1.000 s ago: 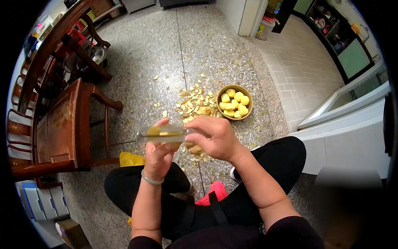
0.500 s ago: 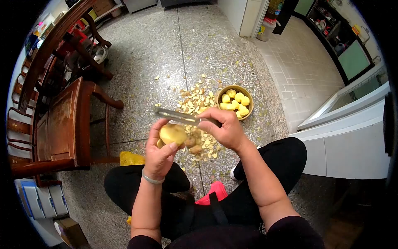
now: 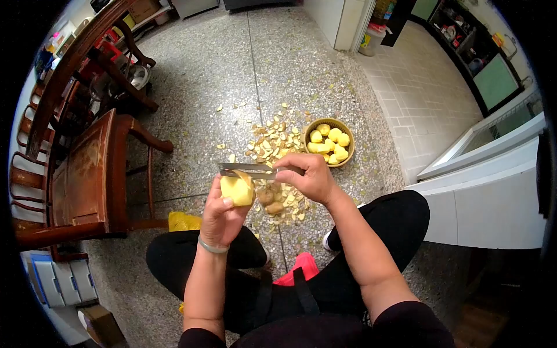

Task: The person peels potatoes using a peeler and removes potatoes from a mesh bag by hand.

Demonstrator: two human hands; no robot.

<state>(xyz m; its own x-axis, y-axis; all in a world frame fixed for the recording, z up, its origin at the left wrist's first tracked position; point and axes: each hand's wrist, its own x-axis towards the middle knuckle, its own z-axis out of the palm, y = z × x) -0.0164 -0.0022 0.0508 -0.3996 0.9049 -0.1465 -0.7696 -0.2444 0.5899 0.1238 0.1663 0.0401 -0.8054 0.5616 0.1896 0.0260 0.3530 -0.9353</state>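
My left hand is wrapped round a partly peeled potato, its pale yellow side facing up. In my right hand is a grey metal peeler, gripped at its right end. The peeler lies across the top edge of the potato, where a strip of brown skin shows. Below and beyond my hands, peelings are scattered on the floor, with unpeeled potatoes among them. A round basket of peeled yellow potatoes stands beyond my right hand.
A wooden chair stands at the left, near a yellow bag. Something pink lies between my black-clad legs. A white door is at the right, and a drawer unit at the lower left.
The potato has turned in my left hand. The peeler was blurred over it, then lifted off to the upper right, and is now back on its top edge.
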